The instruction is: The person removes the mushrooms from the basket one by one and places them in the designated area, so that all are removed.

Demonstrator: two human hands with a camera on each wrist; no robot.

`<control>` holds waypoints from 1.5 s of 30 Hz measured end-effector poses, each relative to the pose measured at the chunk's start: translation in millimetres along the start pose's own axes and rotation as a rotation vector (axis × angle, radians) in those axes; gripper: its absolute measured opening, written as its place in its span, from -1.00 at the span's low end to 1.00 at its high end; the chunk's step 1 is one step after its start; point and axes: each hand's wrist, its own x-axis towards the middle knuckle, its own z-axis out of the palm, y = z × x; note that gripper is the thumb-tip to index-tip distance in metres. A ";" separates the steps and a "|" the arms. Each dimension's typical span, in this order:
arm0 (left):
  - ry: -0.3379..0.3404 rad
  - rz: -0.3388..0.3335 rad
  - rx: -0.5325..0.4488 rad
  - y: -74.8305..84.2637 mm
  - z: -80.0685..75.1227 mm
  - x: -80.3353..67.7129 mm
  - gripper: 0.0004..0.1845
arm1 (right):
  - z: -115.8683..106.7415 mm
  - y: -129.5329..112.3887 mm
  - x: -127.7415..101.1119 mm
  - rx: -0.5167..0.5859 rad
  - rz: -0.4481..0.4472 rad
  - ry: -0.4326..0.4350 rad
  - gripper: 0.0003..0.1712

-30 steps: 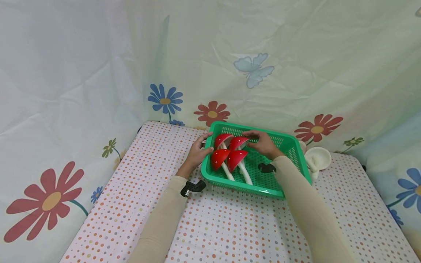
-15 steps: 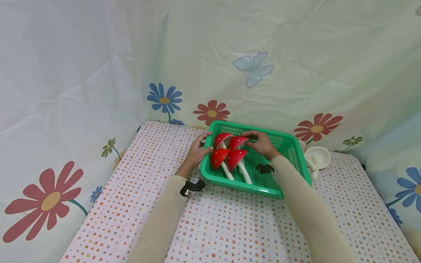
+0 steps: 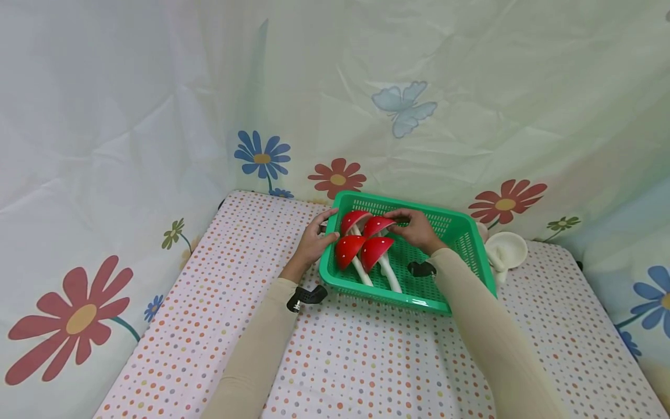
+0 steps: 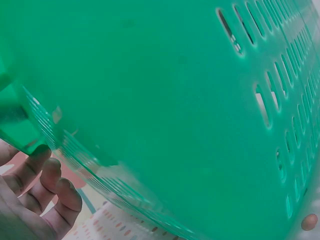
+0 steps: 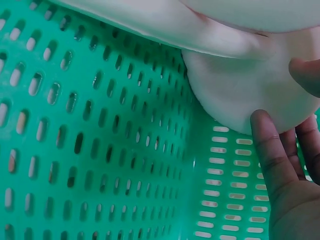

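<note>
Several toy mushrooms with red, white-dotted caps and white stems lie in the left half of a green perforated basket (image 3: 424,302). My left hand (image 3: 312,241) grips the basket's left rim, thumb on top; curled fingers (image 4: 68,196) show below the rim in the left wrist view. Inside the basket, my right hand (image 3: 417,229) pinches the back right mushroom (image 3: 377,225) by the edge of its cap. The right wrist view shows that cap's pale underside (image 5: 235,90), with the index fingertip at its edge. In front lie two more mushrooms, the left one (image 3: 349,250) and the right one (image 3: 374,252).
White mushroom-like pieces (image 3: 515,251) lie on the table just right of the basket. The dotted tablecloth (image 3: 361,361) extends in front of it. A flower-printed curtain (image 3: 445,151) stands close behind the basket.
The right hand and the mushroom it holds have shifted very slightly left. The left hand stays on the rim; the basket hardly moves.
</note>
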 end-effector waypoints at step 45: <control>-0.008 -0.004 0.013 4.0 -0.8 -1.2 -0.38 | -4.6 1.5 -5.3 -0.016 -0.093 0.196 -0.68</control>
